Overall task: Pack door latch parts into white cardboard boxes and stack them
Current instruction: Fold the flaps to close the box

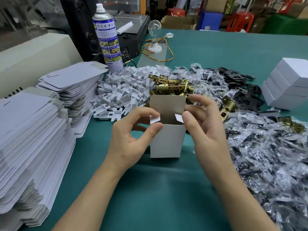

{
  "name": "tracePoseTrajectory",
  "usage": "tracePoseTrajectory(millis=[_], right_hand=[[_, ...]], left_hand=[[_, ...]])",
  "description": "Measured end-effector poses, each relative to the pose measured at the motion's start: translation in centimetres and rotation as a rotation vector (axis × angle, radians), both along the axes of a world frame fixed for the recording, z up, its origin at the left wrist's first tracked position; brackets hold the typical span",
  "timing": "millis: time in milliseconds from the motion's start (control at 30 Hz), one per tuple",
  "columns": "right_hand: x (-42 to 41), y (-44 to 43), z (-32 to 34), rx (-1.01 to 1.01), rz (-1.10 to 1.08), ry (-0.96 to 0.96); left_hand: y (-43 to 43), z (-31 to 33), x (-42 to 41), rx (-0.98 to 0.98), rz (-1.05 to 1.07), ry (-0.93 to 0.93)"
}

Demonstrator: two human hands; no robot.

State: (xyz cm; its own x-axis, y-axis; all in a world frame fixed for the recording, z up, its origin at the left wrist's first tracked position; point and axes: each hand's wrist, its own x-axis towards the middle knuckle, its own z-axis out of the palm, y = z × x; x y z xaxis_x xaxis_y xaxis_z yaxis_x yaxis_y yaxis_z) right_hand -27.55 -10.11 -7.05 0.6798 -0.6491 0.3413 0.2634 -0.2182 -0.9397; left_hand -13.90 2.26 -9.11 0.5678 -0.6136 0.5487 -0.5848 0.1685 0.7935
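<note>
White open-topped box (pixel 166 142) stands upright, left hand (pixel 131 140) and right hand (pixel 205 130) pinching its flaps (pixel 155 120).

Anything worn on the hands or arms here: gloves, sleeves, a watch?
Nothing worn. The left hand and right hand are bare: no gloves, rings or watch. The left forearm and right forearm show no sleeve up to the frame's edge. Nails short, unpainted.
</note>
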Motion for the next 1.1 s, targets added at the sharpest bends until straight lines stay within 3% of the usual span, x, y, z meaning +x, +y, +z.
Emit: tracePoseTrajectory(millis=[233,733,900,1100], right_hand=[[0.8,0.8,0.5,0.046,0.023,-0.029],[0.9,-0.3,-0.1,-0.050,0.054,0.013],[0.5,0.0,-0.1,-0.014,0.072,0.008],[0.5,0.2,-0.5,-0.023,0.037,0.055]], left_hand=[[-0.2,0.0,0.1,-0.045,0.032,0.015],[-0.2,0.3,-0.1,-0.143,0.050,0.028],[-0.1,0.3,0.1,-0.105,0.029,-0.067],[0.0,0.4,0.0,-0.080,-0.014,-0.013]])
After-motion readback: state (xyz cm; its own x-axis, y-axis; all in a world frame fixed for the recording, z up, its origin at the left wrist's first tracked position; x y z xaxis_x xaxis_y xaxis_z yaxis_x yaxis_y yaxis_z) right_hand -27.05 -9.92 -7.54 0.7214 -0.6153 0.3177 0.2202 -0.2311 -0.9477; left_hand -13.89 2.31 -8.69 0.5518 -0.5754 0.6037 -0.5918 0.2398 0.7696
